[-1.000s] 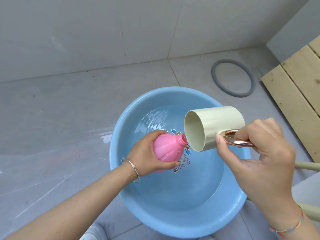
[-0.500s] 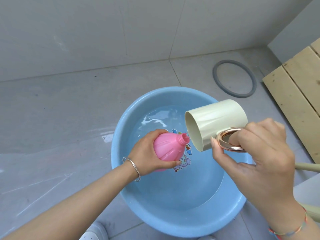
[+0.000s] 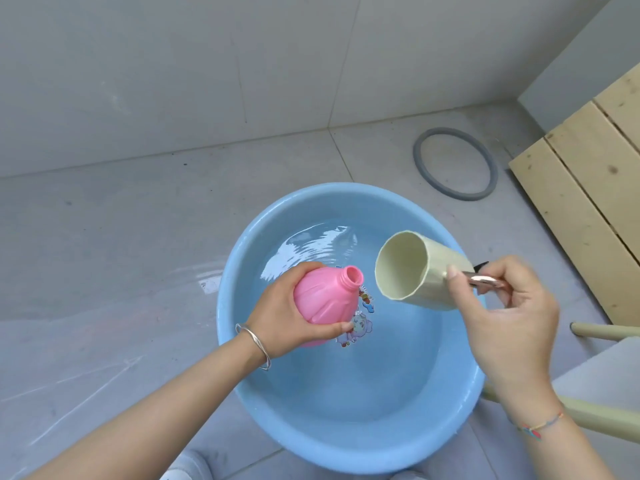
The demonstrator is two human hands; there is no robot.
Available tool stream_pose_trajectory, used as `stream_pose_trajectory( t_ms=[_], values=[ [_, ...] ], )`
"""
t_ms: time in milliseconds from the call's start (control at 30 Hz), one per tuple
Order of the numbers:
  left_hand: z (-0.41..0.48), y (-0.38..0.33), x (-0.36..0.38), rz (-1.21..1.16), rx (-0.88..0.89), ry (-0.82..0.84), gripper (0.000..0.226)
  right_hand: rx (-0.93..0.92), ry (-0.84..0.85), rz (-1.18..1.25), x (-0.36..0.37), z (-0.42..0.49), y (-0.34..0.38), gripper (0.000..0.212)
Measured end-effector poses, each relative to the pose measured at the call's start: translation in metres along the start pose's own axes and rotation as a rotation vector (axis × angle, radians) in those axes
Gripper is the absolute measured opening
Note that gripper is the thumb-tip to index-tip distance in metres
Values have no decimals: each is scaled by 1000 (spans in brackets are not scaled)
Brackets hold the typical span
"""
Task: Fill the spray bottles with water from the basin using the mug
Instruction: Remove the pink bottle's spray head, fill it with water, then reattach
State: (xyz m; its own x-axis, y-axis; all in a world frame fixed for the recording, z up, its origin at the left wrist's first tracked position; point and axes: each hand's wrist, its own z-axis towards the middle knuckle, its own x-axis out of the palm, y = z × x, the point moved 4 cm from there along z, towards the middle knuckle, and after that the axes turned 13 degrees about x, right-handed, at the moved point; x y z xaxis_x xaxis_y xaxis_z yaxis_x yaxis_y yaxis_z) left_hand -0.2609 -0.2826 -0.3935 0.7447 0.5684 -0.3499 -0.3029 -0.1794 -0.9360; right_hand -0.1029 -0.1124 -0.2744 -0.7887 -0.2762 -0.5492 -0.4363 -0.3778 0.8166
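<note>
The basin (image 3: 346, 445) sits on grey floor tiles (image 3: 104, 254) (wet-streaked) near planks (image 3: 571, 209).

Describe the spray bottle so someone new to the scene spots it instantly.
Find the big blue basin of water on the grey floor. Over its left half, the left hand grips a pink bottle, tilted with its open threaded neck toward the cream mug. It is the only pink, bulb-shaped thing there.
</note>
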Motion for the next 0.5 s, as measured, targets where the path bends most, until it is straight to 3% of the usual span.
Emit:
stream_pose_trajectory(
  t_ms=[233, 300, 400, 500],
  values=[
    [-2, -24, -7, -39, -8, -5, 78, -576, 166, -477, 28, -16, -14, 27],
    [-4, -33, -10, -45, -9, -8, 77, -624, 168, -547, 30, -16, -21, 26],
    [-9, -56, -19, -60, -14, -18, 77, -450, 130, -485, 11, -14, -16, 25],
    [-11, -77, -28, -71, 0, -35, 80, -9, 92, -227, -14, -14, -13, 32]
  ],
)
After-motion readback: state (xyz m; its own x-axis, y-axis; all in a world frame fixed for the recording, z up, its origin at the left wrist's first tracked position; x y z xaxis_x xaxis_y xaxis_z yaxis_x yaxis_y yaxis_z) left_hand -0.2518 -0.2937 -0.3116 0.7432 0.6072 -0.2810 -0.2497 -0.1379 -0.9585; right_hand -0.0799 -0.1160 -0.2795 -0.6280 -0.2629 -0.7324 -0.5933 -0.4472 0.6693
